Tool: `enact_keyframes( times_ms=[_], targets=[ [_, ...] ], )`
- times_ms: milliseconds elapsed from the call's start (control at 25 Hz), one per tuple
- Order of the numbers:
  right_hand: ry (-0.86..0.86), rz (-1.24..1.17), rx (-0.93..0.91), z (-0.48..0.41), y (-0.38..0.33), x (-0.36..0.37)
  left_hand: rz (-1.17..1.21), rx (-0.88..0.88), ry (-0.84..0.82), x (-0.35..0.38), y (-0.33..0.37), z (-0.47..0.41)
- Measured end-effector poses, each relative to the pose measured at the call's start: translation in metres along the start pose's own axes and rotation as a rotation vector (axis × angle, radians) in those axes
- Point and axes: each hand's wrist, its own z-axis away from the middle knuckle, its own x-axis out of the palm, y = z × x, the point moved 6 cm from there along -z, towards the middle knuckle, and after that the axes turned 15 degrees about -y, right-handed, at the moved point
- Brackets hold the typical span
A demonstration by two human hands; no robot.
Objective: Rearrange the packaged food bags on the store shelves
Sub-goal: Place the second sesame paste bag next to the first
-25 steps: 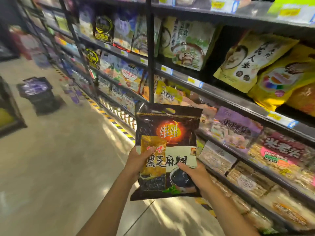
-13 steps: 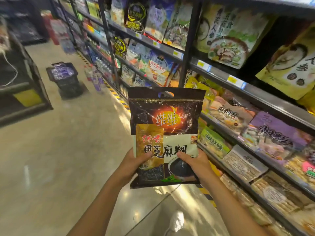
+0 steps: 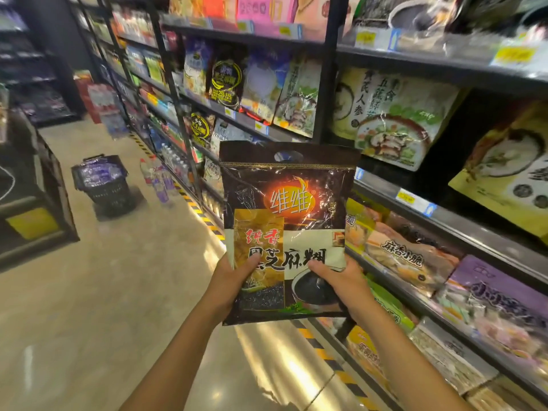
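I hold a dark brown food bag upright in front of me, with an orange logo and a bowl picture on its face. My left hand grips its lower left edge, thumb on the front. My right hand grips the lower right edge the same way. The bag hangs in the aisle just left of the store shelves, apart from them. Packaged bags fill the shelves: a green and white bag above, an orange bag and a purple bag lower down.
A black shopping basket full of packets stands on the floor at the left, with plastic bottles beside it. A dark low display stand lines the left side. Yellow-black tape marks the floor along the shelf base.
The view has turned upward and along the aisle, so higher shelves show. The bag stays in both hands, raised a little relative to the shelves.
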Motion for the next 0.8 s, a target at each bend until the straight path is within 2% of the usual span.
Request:
enact_keyframes(
  times_ms=[320,800],
  targets=[
    [0.078,0.013,-0.172,-0.046,-0.097,-0.066,-0.059,0.111,-0.116,0.034,0.088,-0.116],
    [0.509,0.062,-0.351,-0.058,-0.211,-0.130,-0.168,0.300,-0.514,0.116,0.219,-0.254]
  ],
)
